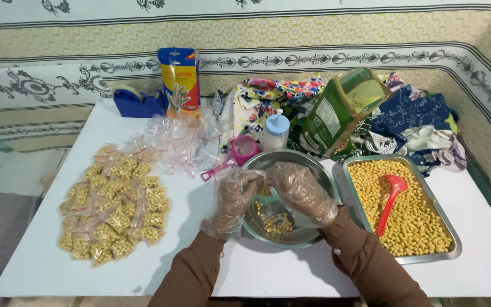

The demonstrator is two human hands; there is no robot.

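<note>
Small bag of chickpeas: pinched between your two hands over the steel bowl, near centre of the table; only a scrap of it shows, so you cannot tell whether its seal is closed.

White table: carries everything below; its near edge is partly covered by your brown sleeves.

Steel tray, right: full of chickpeas, with a red scoop lying in them. It sits close to the right edge; a knock from your right elbow could likely shift it or spill it.

Steel bowl, centre: holds a thin scatter of chickpeas on its floor. Anything slipping from the bag should land here, but a tilt towards the rim could send some onto the table.

Pile of filled bags, left: stacked loosely; the count is hard to make out.

Empty clear bags, far left of the bowl: overlapping, transparent, not countable.

Left hand: in a loose plastic glove, fingers curled onto the bag. The slack glove may well snag in the seal.

Right hand: gloved likewise, fingers closed on the bag's other side, hiding most of it.

Pink scoop, white bottle: beyond the bowl, partly hidden by the rim.
</note>
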